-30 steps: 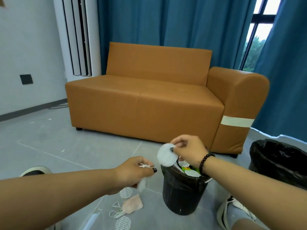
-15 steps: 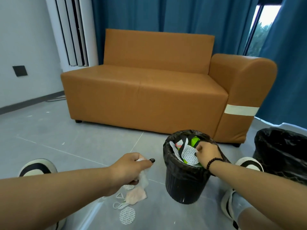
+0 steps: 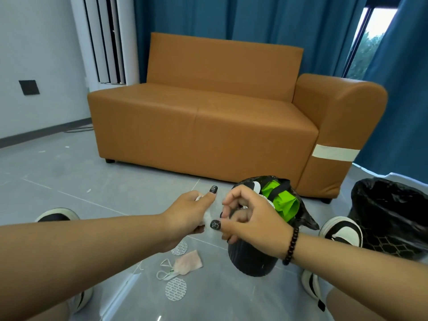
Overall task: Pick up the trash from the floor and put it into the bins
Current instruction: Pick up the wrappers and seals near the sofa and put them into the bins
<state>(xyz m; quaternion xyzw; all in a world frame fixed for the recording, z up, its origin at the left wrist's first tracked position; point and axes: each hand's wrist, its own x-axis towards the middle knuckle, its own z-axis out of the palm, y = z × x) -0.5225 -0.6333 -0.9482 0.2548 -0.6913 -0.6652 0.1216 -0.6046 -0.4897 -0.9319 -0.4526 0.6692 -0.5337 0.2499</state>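
Writing on the round liner (image 3: 175,290) by the small bin (image 3: 251,260) is unreadable.

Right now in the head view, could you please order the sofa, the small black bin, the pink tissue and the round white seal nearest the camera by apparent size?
1. Sofa
2. Small black bin
3. Pink tissue and round white seal: these look alike, so I won't rank them.

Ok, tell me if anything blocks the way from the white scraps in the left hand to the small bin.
Only the right hand: it hovers between the left hand, which grips the white scraps, and the small bin.
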